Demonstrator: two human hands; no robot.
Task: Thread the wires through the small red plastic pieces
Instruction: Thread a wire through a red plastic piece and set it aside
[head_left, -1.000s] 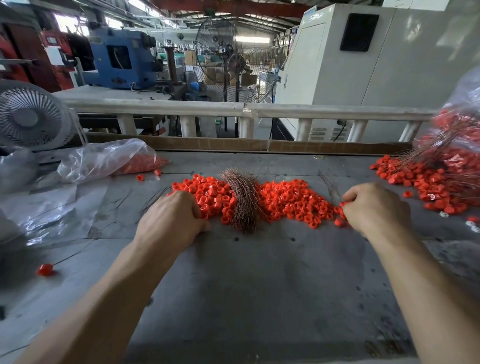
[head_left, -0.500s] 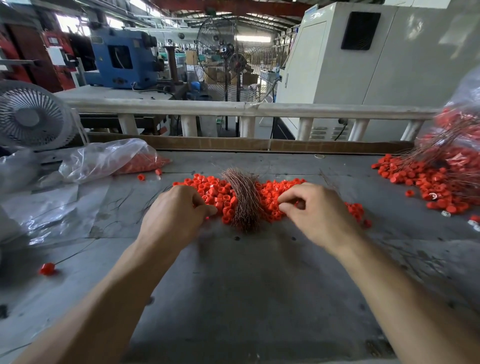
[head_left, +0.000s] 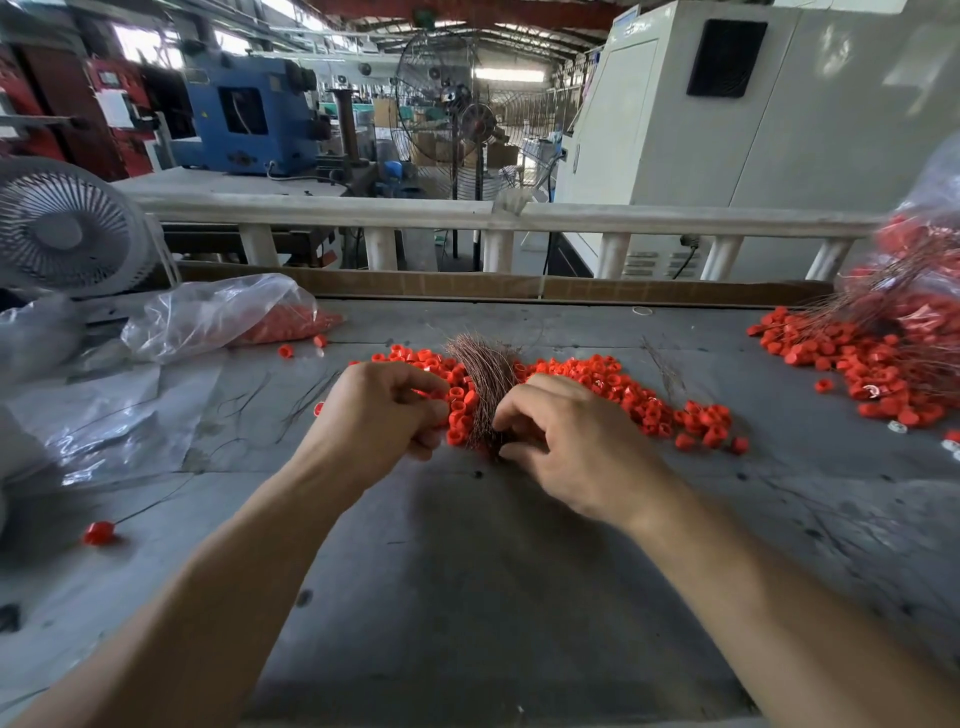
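Two hands: meeting at the wire bundle (head_left: 485, 384).
Left hand (head_left: 382, 410): fingers curled — contents unclear, red pieces (head_left: 613, 384) just beyond.
Right hand (head_left: 566, 441): pinches the bundle's near end.

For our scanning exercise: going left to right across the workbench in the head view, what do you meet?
White desk fan → clear plastic bag of red pieces → left hand → brown wire bundle → right hand → threaded red pieces heaped at right.

Both your forearms reach forward, bare, converging toward centre. Your left hand (head_left: 382, 410) sits knuckles-up, fingers curled in toward the thumb; what it grips can't be made out. Your right hand (head_left: 571, 441) lies just beside it, fingers curled downward, thumb and forefinger tips close together.
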